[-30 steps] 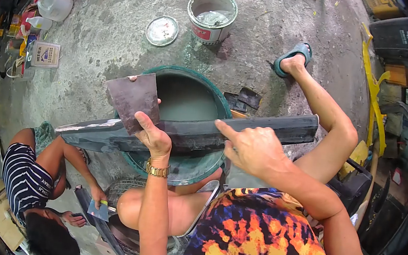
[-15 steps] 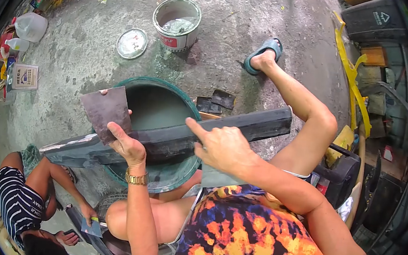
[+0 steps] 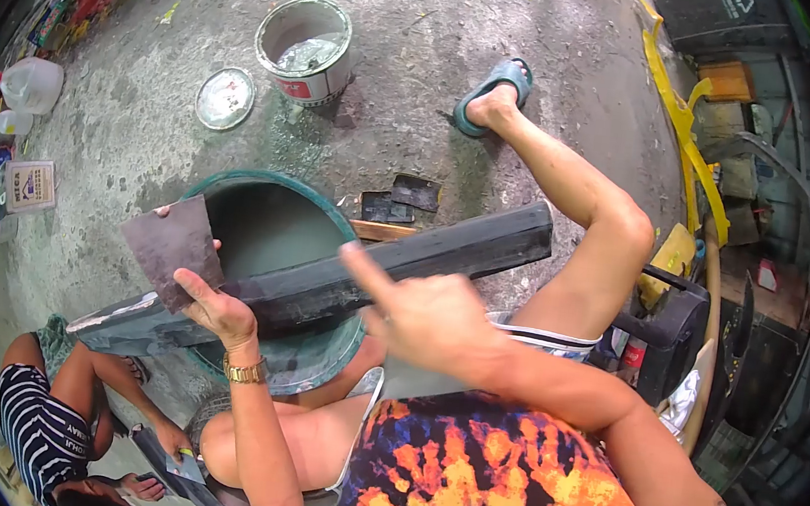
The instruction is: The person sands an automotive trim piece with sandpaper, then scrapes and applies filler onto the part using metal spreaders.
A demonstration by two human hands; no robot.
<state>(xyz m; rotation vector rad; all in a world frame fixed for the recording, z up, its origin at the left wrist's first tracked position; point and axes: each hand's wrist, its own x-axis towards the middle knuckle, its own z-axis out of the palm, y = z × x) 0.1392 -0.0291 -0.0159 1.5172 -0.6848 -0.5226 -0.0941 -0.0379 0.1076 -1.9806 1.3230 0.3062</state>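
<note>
My left hand (image 3: pixel 223 312), with a gold watch at the wrist, grips a square brown sheet of sandpaper (image 3: pixel 171 248) between thumb and fingers. It is over the left part of a long dark trim piece (image 3: pixel 446 248), which lies slantwise across a green basin (image 3: pixel 283 182) of cloudy water. Above the middle of that piece is my right hand (image 3: pixel 442 322), its index finger stretched out and the others partly curled; motion blurs it, and nothing shows in its fingers. A flat grey sheet (image 3: pixel 415 382) lies below it at my lap.
Beyond the basin stand a bucket (image 3: pixel 300 76) and its round lid (image 3: pixel 225 99). Small black blocks (image 3: pixel 417 192) lie near the basin. Another person (image 3: pixel 36 421) works at lower left with a small sheet. A black case (image 3: pixel 666 333) and yellow strip (image 3: pixel 676 114) are at right.
The view has shifted, so the floor objects appear further left. My right hand has moved slightly over the trim piece and is now blurred. My left hand keeps its hold on the sandpaper.
</note>
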